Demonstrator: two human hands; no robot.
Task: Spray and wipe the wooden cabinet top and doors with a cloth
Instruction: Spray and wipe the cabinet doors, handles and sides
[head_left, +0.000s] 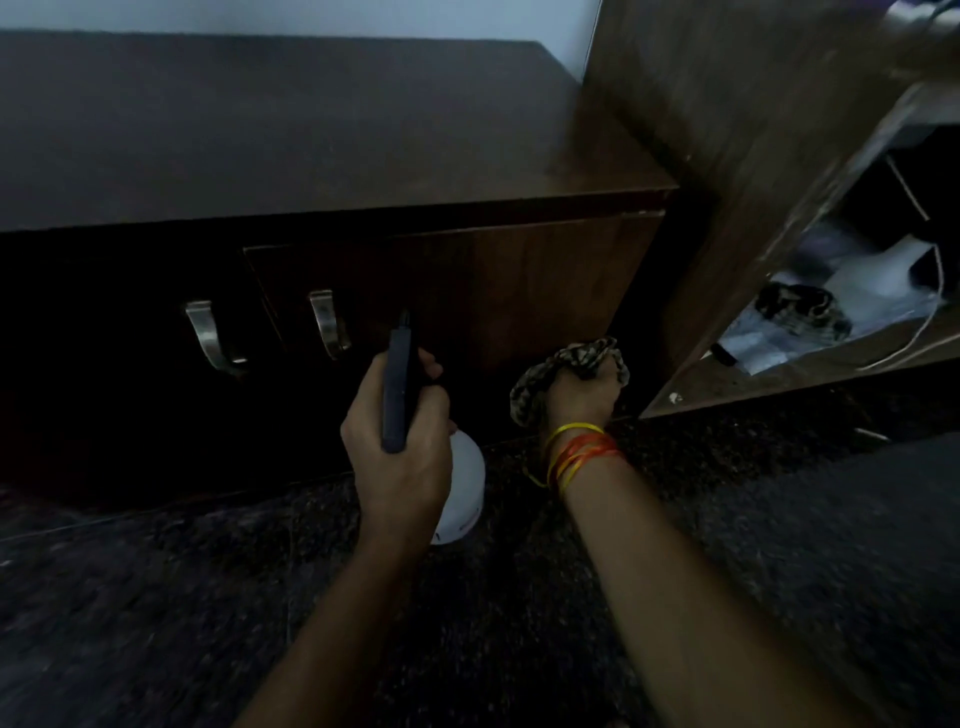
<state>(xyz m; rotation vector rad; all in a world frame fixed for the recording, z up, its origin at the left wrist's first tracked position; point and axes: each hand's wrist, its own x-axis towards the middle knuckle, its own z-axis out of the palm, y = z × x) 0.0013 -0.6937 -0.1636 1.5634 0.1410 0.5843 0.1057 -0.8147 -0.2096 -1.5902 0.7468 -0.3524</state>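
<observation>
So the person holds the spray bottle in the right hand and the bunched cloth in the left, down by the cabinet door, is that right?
Not quite: the hands are swapped. The head view shows the left hand gripping the spray bottle, its nozzle aimed at the cabinet door, while the right hand, the one with the coloured wrist bands, clutches the bunched cloth low by that door.

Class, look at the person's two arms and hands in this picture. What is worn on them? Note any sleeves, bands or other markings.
Both forearms are bare, with no sleeves in view, and no gloves on either hand. The right wrist carries a bunch of thin threads, yellow, orange and red, wound round several times, with a loose yellow end hanging off. The left hand and its wrist show no band, watch or ring that can be made out.
</observation>
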